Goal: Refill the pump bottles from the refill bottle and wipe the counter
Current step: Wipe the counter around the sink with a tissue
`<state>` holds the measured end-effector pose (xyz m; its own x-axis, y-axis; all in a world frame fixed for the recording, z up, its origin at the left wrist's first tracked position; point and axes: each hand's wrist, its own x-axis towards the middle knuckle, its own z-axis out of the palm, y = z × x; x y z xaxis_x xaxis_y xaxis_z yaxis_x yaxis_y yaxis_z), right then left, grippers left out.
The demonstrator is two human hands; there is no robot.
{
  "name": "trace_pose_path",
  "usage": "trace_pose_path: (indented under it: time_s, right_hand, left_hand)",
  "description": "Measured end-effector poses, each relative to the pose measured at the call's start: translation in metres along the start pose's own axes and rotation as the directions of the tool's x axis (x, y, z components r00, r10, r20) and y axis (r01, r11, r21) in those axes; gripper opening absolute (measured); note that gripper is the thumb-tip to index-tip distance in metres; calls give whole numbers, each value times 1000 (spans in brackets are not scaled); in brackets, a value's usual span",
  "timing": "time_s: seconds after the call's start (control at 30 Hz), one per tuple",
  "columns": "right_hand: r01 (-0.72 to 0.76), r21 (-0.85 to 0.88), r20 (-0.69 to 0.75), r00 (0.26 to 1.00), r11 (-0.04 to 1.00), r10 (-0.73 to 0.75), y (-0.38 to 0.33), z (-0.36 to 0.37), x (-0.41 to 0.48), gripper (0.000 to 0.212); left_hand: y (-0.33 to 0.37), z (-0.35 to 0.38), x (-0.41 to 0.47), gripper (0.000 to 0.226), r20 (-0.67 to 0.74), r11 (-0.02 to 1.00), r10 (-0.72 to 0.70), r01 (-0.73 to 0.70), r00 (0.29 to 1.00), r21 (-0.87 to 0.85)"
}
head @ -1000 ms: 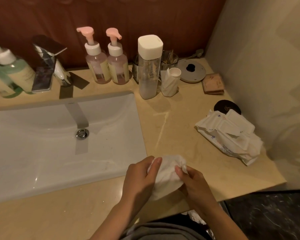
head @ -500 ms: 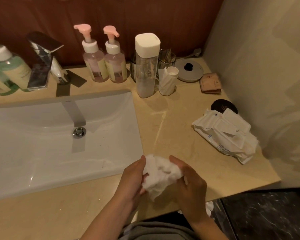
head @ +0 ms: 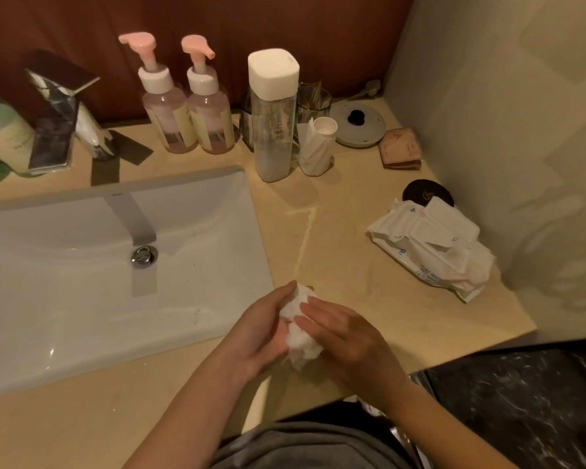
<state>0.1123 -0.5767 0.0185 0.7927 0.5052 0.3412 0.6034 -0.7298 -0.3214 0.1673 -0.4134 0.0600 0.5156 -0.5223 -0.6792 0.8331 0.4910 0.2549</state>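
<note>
The left hand (head: pixel 261 333) cups a crumpled wipe (head: pixel 301 346) while the right hand (head: pixel 349 340) lays fairly straight fingers flat across it, so the wad, its long axis running front to back, is pressed between the palms over the counter (head: pixel 362 211) close to its front edge, just right of the sink (head: pixel 65 299). Bare surface stretches from there to the wipe pack (head: pixel 430 252) by the right edge. Along the back edge both pump bottles (head: pixel 170 120) and the capped refill bottle (head: pixel 274 130) stand upright (one nozzle points left, the other right).
</note>
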Motion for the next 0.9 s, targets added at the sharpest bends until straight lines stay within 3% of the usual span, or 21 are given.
trace_pose_path:
  time_s: [0.07,0.13,0.23,0.33,0.4,0.6,0.77,0.9]
  right_hand:
    - [-14,6,7,1000,1000,14,14,-5,10,38]
    - [-59,-8,-15,998,998,59,27,-10,20,37]
    - [-221,-103,-180,963,970,200,49,-14,25,31]
    - [-481,-173,-288,859,860,423,62,-10,26,41]
    - [-537,-216,-257,837,816,483,57,0,24,46]
    - [-508,-288,-149,861,812,486,26,16,13,47]
    - [-211,-238,153,956,948,251,21,18,-4,40]
    - [-57,-205,363,923,977,130,52,-8,10,42]
  left_hand:
    - [10,11,3,25,36,990,44,-49,998,132]
    - [18,21,6,24,26,938,180,-179,983,296]
    - [27,27,6,31,17,712,417,-338,909,615]
    - [30,18,0,26,13,645,497,-379,868,664]
    - [27,8,-4,25,-26,640,520,-369,854,674]
    - [14,-25,-14,24,-128,669,526,-317,841,672]
    - [6,-29,-22,25,-162,707,513,-309,843,636]
    - [4,-25,-28,26,-147,681,538,-325,830,656]
